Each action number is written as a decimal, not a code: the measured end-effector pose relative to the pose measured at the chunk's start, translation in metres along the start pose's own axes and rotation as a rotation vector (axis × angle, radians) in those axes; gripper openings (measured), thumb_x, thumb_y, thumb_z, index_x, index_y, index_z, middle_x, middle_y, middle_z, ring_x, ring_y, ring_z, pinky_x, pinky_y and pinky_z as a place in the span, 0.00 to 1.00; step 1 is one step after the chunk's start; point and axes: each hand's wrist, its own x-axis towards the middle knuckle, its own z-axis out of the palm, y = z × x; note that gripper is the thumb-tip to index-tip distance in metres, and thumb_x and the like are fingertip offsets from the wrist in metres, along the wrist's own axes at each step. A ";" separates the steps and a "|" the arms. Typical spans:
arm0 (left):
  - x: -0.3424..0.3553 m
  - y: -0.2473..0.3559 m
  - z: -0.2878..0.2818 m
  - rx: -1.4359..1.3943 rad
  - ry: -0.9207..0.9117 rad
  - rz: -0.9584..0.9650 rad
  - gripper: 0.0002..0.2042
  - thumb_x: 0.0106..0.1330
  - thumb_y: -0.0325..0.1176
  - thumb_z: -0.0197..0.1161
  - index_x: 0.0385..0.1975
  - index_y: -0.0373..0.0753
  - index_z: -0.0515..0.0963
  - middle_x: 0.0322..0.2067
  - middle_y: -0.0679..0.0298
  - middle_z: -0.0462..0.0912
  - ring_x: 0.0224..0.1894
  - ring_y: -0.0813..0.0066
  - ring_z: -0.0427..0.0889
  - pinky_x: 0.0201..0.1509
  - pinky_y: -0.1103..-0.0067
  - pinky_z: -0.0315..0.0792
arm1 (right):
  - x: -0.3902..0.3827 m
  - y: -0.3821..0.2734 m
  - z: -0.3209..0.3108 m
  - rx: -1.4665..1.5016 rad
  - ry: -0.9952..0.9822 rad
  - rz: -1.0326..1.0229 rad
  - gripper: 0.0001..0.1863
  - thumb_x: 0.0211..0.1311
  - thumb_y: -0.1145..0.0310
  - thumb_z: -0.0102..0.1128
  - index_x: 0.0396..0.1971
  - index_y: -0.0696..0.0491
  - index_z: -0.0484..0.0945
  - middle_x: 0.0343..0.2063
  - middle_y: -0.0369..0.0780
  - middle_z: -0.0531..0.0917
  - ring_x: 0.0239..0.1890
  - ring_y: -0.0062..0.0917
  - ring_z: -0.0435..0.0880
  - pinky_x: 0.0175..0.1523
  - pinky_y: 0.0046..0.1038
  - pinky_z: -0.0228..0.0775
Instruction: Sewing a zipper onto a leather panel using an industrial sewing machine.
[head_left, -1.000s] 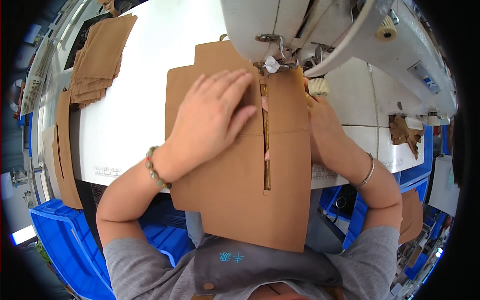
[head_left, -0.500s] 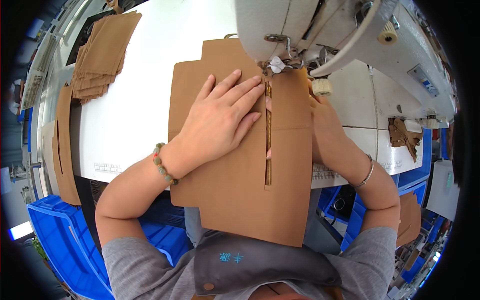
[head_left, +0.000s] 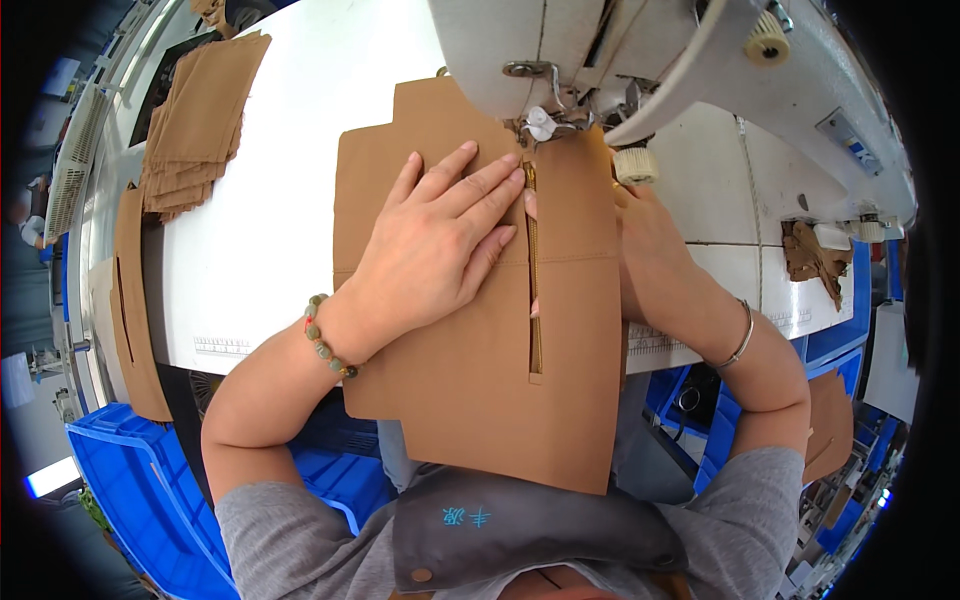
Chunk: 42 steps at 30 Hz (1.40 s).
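A large brown fabric panel with notched left corners lies under the sewing machine head, its lower end hanging over the table's front edge. A long narrow slot in it shows a brass-toothed zipper. My left hand rests flat on the panel left of the slot, fingers stretched out, tips near the slot's top end. My right hand reaches beneath the panel's right edge. Bits of fingers show through the slot beside the zipper; the rest of that hand's fingers are mostly hidden. The needle and presser foot sit just above the slot.
Stacked brown fabric pieces lie at the far left of the white table. Another slotted brown panel hangs at the left edge. Brown scraps lie at right. Blue bins stand below the table.
The view has shifted slightly, so the machine appears a little farther left. Both hands and the panel keep nearly the same places relative to each other.
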 end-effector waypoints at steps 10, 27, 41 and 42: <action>0.001 -0.001 0.000 -0.002 -0.011 0.005 0.22 0.74 0.33 0.60 0.68 0.41 0.77 0.71 0.62 0.75 0.74 0.52 0.69 0.76 0.49 0.61 | -0.001 0.001 -0.001 -0.068 -0.054 -0.003 0.38 0.55 0.48 0.69 0.63 0.54 0.80 0.54 0.45 0.84 0.55 0.40 0.84 0.63 0.47 0.66; 0.009 -0.002 -0.005 0.043 0.006 0.058 0.19 0.73 0.30 0.60 0.63 0.39 0.79 0.66 0.61 0.79 0.69 0.52 0.74 0.72 0.55 0.68 | 0.001 0.002 0.003 -0.016 0.003 0.006 0.27 0.59 0.64 0.65 0.59 0.56 0.82 0.51 0.46 0.85 0.53 0.40 0.85 0.74 0.53 0.62; 0.018 -0.005 -0.003 -0.008 0.107 0.090 0.14 0.69 0.29 0.65 0.53 0.37 0.84 0.56 0.63 0.86 0.58 0.57 0.81 0.62 0.66 0.77 | 0.004 0.001 -0.001 0.272 0.024 0.107 0.25 0.54 0.66 0.70 0.55 0.54 0.83 0.47 0.44 0.86 0.50 0.43 0.85 0.59 0.40 0.76; 0.018 -0.005 -0.003 -0.008 0.108 0.090 0.13 0.69 0.29 0.65 0.52 0.37 0.84 0.56 0.63 0.86 0.57 0.58 0.81 0.62 0.66 0.77 | 0.004 0.000 -0.002 0.265 0.020 0.103 0.25 0.54 0.66 0.70 0.55 0.54 0.83 0.47 0.44 0.86 0.50 0.43 0.85 0.59 0.40 0.76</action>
